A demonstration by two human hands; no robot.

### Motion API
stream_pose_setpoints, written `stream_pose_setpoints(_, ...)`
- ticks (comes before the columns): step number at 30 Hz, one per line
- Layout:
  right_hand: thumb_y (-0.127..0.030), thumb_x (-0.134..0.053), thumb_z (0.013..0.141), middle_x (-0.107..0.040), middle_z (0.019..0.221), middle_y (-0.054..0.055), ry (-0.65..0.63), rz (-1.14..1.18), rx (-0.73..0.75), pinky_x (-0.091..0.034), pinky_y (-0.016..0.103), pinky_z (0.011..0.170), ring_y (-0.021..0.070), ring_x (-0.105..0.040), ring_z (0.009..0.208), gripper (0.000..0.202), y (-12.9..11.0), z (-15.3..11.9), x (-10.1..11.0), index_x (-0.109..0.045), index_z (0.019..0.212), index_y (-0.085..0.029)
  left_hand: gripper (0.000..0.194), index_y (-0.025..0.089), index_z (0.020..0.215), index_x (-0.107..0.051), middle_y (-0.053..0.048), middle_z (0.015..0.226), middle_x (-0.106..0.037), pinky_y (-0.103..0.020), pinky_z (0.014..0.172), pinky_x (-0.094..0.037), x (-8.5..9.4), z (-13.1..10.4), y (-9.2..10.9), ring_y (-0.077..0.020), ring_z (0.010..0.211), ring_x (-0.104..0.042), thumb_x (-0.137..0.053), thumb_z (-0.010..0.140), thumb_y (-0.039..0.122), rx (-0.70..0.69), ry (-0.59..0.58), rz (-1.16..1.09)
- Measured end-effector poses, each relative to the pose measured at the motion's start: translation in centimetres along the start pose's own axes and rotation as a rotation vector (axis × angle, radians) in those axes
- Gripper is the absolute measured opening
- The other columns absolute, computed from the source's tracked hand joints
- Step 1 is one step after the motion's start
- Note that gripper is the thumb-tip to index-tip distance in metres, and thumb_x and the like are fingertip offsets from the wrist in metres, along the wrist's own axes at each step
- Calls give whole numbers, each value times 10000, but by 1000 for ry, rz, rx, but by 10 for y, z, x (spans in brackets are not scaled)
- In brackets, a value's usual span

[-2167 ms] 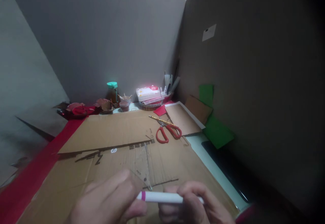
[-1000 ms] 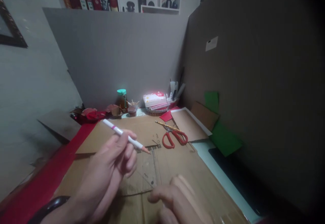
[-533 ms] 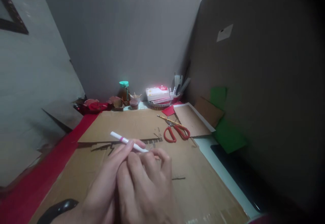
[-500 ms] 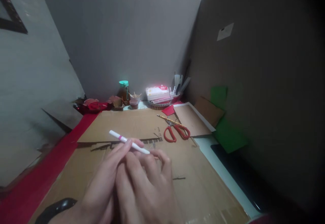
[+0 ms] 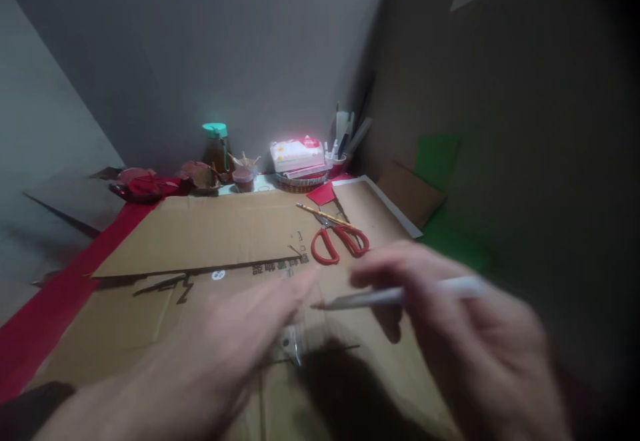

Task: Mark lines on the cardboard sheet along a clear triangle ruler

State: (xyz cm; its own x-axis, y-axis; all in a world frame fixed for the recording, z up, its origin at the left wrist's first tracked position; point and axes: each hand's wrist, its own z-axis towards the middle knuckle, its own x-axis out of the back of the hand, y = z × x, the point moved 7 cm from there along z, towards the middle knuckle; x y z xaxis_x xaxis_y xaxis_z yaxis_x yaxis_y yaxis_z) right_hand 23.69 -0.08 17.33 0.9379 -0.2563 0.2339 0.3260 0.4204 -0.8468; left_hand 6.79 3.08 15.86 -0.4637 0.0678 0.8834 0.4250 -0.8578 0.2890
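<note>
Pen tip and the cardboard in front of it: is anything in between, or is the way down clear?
The right hand holds the pen with its tip pointing left above the cardboard. The blurred left hand and a clear ruler lie just below and left of the tip. The scissors sit farther back, out of the way.

The cardboard sheet (image 5: pixel 200 234) on the worktop is matt brown corrugated board with printed marks. The scissors (image 5: pixel 337 241) have glossy red plastic handles. The pen (image 5: pixel 400 293) looks like smooth white plastic. At the far left lies matt red paper (image 5: pixel 55 288).
</note>
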Motion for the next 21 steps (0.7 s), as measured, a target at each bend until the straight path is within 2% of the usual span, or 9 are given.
stream_pose_setpoints(3, -436, -497, 1044, -760, 945, -18, 94, 137, -161, -602, 254, 820, 186, -749, 923, 279, 30, 2, 19, -757, 1008, -343, 386, 204, 1356, -488, -40, 1087, -650, -131, 708, -497, -5, -19, -26, -104, 835, -643, -253, 1052, 231, 24, 46, 356)
stream_pose_setpoints(5, -462, -530, 1029, -762, 1068, -1, 66, 235, -291, -607, 249, 844, 194, -751, 975, 258, 53, 2, 15, -737, 1002, -311, 395, 166, 1354, -523, -59, 1150, -634, -171, 881, -472, -20, -29, -33, -128, 986, -605, -319, 1020, 111, -78, 27, 420)
stream_pose_setpoints(7, -454, -632, 981, -747, 959, -22, 36, 266, -399, -578, 167, 730, 132, -736, 860, 198, 73, 1, 4, -684, 907, -278, 463, 144, 1390, -513, -74, 1336, -581, -264, 1135, -333, -36, -34, -35, -170, 1261, -486, -323, 984, 31, -206, 8, 437)
stream_pose_setpoints(10, -409, -712, 926, -653, 752, -64, -14, 154, -445, -457, 122, 556, 74, -617, 665, 243, 91, 0, -10, -570, 812, -249, 508, 130, 1449, -459, -67, 1489, -494, -339, 1251, -130, -55, -36, -38, -215, 1503, -226, -314, 970, 37, -330, -41, 441)
stream_pose_setpoints(11, -409, -702, 928, -624, 716, -68, -37, 117, -448, -432, 133, 536, 74, -583, 633, 243, 94, 0, -14, -560, 814, -249, 502, 122, 1455, -449, -70, 1491, -501, -360, 1253, -129, -59, -37, -39, -236, 1516, -219, -328, 973, 51, -360, -63, 459)
stream_pose_setpoints(13, -422, -653, 952, -605, 691, -67, -63, 81, -459, -425, 158, 543, 85, -556, 614, 222, 100, 1, -19, -567, 832, -256, 469, 111, 1432, -466, -62, 1440, -568, -395, 1247, -155, -65, -36, -39, -253, 1452, -381, -348, 981, 55, -392, -106, 554)
stream_pose_setpoints(17, -388, -648, 954, -653, 791, -65, -105, 97, -501, -450, 167, 574, 90, -583, 660, 170, 110, 5, -30, -584, 850, -270, 414, 104, 1264, -521, -6, 1234, -709, -382, 1256, -78, -68, -34, -36, -145, 1122, -671, -203, 1013, 18, -329, -103, 664)
stream_pose_setpoints(19, -347, -685, 932, -683, 871, -66, -101, 129, -491, -466, 149, 597, 79, -614, 701, 155, 111, 9, -35, -589, 843, -265, 408, 102, 1276, -510, -5, 1221, -713, -353, 1263, -99, -69, -36, -36, -131, 1159, -646, -180, 1040, 57, -283, -75, 631)
stream_pose_setpoints(21, -315, -711, 909, -695, 874, -65, -90, 152, -445, -448, 128, 557, 60, -611, 669, 163, 109, 16, -38, -595, 816, -251, 414, 111, 1368, -466, -11, 1302, -666, -345, 1274, -124, -73, -40, -40, -161, 1395, -453, -199, 1053, 79, -233, -74, 580)
